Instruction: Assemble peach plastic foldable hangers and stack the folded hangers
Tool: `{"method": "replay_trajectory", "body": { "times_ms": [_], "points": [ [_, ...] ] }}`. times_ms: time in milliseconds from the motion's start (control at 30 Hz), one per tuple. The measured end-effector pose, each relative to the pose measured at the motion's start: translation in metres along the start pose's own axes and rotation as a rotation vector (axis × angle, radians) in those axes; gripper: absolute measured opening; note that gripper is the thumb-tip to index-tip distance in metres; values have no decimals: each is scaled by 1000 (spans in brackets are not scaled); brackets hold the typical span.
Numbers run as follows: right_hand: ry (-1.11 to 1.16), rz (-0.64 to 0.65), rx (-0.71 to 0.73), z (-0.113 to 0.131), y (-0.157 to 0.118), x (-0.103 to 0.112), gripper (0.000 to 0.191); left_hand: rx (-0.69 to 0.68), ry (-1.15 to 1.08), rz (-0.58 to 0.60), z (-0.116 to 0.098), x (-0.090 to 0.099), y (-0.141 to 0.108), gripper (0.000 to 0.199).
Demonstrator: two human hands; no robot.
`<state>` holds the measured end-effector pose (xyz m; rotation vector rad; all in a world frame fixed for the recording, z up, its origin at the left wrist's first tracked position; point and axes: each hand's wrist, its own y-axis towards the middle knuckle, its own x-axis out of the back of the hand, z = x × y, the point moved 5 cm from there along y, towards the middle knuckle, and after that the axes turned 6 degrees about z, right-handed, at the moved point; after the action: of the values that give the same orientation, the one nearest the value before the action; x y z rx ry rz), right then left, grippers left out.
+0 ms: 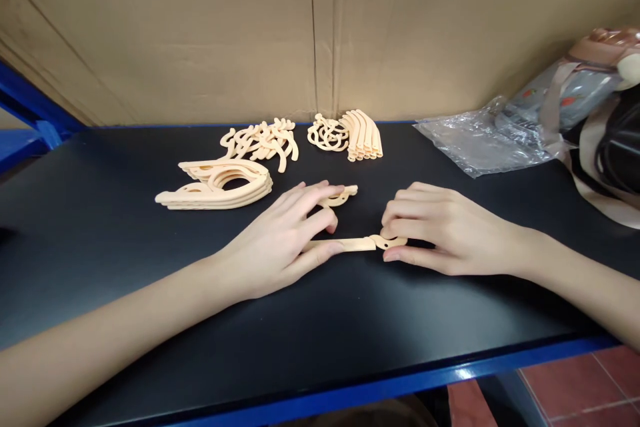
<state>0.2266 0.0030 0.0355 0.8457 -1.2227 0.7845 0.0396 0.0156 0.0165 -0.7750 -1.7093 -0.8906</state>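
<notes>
My left hand (293, 233) pinches a long beige plastic strip (360, 244) lying low over the black tabletop, thumb on its near side. Its fingertips reach over another beige piece with a curved hook (340, 198), partly hidden under them. My right hand (440, 230) holds a small curved beige piece (387, 242) between thumb and fingers, and that piece meets the strip's right end. Left of my left hand lies a stack of assembled beige hanger shapes (220, 190).
Behind are a pile of loose curved pieces (263, 140), small ring-like pieces (327, 133) and a row of arm strips (364, 135). At right lie a clear plastic bag (483, 140), a transparent bottle (565, 97) with a strap and a dark bag. Cardboard (200, 33) stands behind the table.
</notes>
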Motion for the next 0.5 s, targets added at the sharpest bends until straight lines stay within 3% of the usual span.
{"method": "replay_trajectory", "body": {
  "times_ms": [200, 500],
  "points": [
    [110, 44, -46, -5, -5, 7, 21, 119, -12, -30, 10, -1, -2, 30],
    [91, 117, -31, 3, -6, 4, 26, 98, -9, 2, 5, 2, 2, 44]
  ]
}}
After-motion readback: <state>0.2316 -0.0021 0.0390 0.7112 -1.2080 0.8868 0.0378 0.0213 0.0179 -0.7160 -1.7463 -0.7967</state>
